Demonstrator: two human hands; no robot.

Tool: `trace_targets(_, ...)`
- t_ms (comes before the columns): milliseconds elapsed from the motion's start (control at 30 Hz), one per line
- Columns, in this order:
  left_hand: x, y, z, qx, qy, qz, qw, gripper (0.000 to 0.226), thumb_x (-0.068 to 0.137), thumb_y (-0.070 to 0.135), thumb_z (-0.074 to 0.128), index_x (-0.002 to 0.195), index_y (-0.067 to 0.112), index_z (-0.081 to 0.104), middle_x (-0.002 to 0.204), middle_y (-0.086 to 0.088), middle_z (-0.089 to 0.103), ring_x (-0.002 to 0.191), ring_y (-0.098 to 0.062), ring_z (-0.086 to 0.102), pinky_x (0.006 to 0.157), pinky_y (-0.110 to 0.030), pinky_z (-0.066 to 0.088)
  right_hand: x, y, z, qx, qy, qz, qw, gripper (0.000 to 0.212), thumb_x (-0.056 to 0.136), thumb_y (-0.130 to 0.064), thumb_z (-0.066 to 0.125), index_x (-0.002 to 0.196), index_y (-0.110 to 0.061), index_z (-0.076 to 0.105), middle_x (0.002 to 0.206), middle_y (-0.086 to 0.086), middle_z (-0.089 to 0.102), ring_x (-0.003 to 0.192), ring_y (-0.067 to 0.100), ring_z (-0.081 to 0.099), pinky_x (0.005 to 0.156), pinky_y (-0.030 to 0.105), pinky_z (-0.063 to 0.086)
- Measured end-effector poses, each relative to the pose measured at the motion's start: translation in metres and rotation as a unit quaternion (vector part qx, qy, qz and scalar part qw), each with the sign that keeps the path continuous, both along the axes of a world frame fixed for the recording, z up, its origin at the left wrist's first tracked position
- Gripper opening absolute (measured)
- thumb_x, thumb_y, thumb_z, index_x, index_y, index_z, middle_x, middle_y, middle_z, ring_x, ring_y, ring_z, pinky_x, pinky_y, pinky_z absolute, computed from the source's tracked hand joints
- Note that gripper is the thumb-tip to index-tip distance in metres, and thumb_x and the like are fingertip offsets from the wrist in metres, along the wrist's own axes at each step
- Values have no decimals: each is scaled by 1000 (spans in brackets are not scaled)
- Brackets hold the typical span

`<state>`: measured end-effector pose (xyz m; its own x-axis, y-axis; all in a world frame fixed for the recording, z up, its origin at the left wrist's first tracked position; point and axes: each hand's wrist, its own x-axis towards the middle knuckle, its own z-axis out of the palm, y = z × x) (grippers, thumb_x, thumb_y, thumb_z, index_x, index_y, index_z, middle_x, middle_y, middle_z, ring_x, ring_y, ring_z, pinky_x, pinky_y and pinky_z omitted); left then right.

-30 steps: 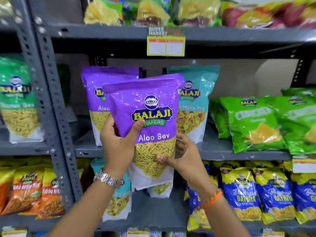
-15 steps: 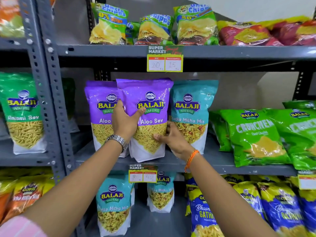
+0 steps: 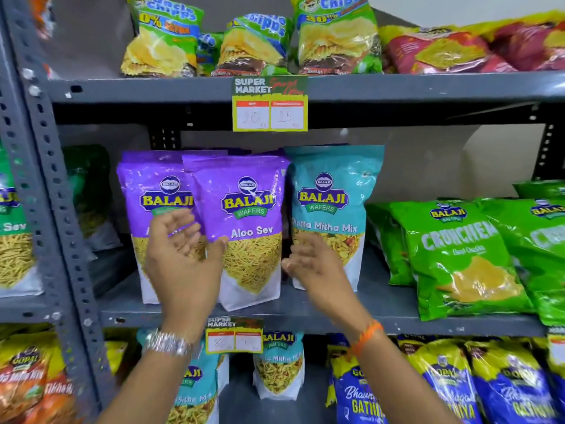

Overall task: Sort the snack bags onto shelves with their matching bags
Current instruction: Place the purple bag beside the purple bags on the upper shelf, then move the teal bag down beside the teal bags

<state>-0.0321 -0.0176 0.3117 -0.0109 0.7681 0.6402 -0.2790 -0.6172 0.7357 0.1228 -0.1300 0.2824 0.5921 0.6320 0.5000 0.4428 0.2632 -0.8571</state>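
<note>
both hands, left hand (image 3: 183, 258) and right hand (image 3: 315, 264), are spread wide and empty beside the front aloo sev bag (image 3: 244, 234) (upright), so withdraw gently without nudging it.

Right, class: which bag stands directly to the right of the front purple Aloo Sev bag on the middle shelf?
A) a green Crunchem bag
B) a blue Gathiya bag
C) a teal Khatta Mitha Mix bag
C: the teal Khatta Mitha Mix bag stands upright right beside the front Aloo Sev bag on the middle shelf.
</note>
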Motion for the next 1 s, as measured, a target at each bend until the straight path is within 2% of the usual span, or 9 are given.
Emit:
trace_targets(100, 14, -26, -12, 9, 94, -107, 990, 55, 70, -2, 86, 109, 24, 56, 107, -4, 68, 90, -15, 69, 84, -27, 57, 26, -28, 17, 149, 4, -128, 980, 31, 83, 0, 73, 101, -22, 60, 93, 4, 71, 82, 15, 69, 80, 33, 58)
trace_targets(200, 49, -40, -22, -4, 249, -233, 940, 62, 72, 11, 88, 116, 26, 48, 113, 5, 63, 107, -14, 64, 93, -18, 48, 60, -39, 32, 220, 39, -212, 952, 31, 80, -9, 79, 103, -15, 59, 95, 6, 66, 82, 16, 64, 79, 33, 56)
trace_targets(300, 83, -47, -27, -3, 334, -273, 902, 67, 78, 21, 85, 120, 33, 34, 102, 30, 46, 110, 2, 49, 91, -13, 36, 88, -35, 41, 182, 64, -224, 955, 55, 70, -26, 89, 113, -13, 57, 109, 4, 64, 92, 11, 61, 88, 31, 54)
trace_targets(400, 112, -39, -34, 0, 382, -260, 887, 60, 81, 29, 82, 124, 28, 40, 112, 23, 56, 112, 1, 55, 85, -10, 40, 104, -23, 45, 108, 79, -163, 978, 76, 58, -38, 93, 119, -13, 55, 117, 2, 70, 105, 13, 69, 95, 40, 58)
trace_targets(500, 133, -32, -42, -19, 391, -232, 890, 84, 70, 43, 83, 138, 23, 38, 134, 8, 59, 128, -15, 56, 107, -34, 45, 114, -16, 47, 62, 84, -115, 988, 79, 52, -40, 94, 118, -17, 56, 114, -3, 74, 100, 13, 74, 90, 43, 62)
trace_targets(600, 142, -30, -50, -57, 361, -235, 901, 103, 58, 48, 84, 141, 18, 31, 141, 0, 57, 132, -20, 55, 115, -45, 43, 115, -15, 45, 47, 74, -99, 991, 60, 64, -29, 92, 114, -16, 62, 110, -1, 77, 96, 15, 76, 87, 46, 63)
trace_targets(800, 142, -22, -52, -59, 363, -199, 908, 94, 49, 50, 90, 127, 19, 48, 126, 0, 67, 118, -19, 64, 106, -44, 51, 115, -25, 51, 82, 80, -78, 990, 37, 75, -14, 85, 109, -12, 68, 109, 5, 78, 97, 19, 76, 87, 46, 63)
trace_targets(900, 145, -18, -45, -54, 359, -201, 910, 76, 60, 32, 96, 121, 16, 53, 121, -1, 68, 114, -18, 64, 102, -37, 51, 114, -34, 62, 99, 75, -66, 990, 30, 79, -9, 81, 105, -15, 67, 110, 7, 77, 97, 19, 76, 85, 41, 63)
trace_targets(1000, 121, -41, -38, -44, 347, -242, 905, 74, 62, 22, 96, 122, 17, 52, 121, 0, 68, 113, -18, 63, 98, -33, 49, 85, -71, 65, 123, 83, -59, 987, 33, 80, -6, 80, 109, -12, 67, 109, 7, 77, 97, 18, 76, 78, 31, 63)
